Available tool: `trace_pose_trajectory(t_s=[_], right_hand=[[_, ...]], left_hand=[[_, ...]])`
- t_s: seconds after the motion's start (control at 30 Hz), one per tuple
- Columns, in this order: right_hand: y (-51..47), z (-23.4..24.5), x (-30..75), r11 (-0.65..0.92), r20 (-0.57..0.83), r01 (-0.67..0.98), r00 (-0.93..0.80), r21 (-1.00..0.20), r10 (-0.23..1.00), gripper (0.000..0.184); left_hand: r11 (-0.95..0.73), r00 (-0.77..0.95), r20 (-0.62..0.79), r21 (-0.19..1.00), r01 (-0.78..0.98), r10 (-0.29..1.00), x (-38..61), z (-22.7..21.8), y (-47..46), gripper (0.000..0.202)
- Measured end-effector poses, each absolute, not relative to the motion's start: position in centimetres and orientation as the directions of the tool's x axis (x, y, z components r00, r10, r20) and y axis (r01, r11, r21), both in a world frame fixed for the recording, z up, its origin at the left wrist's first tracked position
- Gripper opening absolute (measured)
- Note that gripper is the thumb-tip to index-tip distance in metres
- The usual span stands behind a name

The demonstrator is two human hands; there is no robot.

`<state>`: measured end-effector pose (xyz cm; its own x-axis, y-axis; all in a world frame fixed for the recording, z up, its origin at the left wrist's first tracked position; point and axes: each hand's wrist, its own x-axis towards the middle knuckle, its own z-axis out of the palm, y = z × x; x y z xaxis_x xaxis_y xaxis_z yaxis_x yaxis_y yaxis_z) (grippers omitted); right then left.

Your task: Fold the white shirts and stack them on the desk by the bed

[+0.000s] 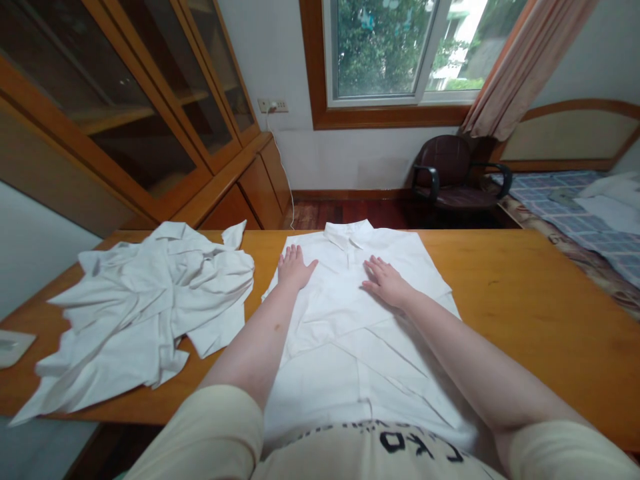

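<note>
A white collared shirt (340, 313) lies spread front side up on the wooden table, its collar pointing to the far edge. My left hand (295, 268) rests flat on the shirt's upper left part, fingers stretched out. On the upper right part, below the collar, my right hand (384, 280) lies with its fingers spread. Neither hand grips anything. The lower end of the shirt is partly hidden by my body. To the left sits a crumpled heap of white cloth (145, 307), apart from the shirt.
The wooden table (525, 320) reaches far to the right. At its left edge is a small white object (14, 348). Beyond stand a glass-door cabinet (150, 113), a dark armchair (450, 175) and a bed (565, 200). A white cord (285, 167) hangs from a wall socket.
</note>
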<state>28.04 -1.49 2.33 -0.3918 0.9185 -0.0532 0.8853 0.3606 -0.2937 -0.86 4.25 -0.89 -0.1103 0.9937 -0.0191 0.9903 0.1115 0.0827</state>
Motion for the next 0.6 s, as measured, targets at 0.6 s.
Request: trace_pose_trajectory(t_s=[0.6], right_hand=[[4.4,2.6,32.5,-0.241,-0.037,0.97,0.239,-0.046,0.97,0.054]], left_hand=[[0.111,-0.126,0.128,0.119,0.987,0.984,-0.7,0.0,4.8,0.055]])
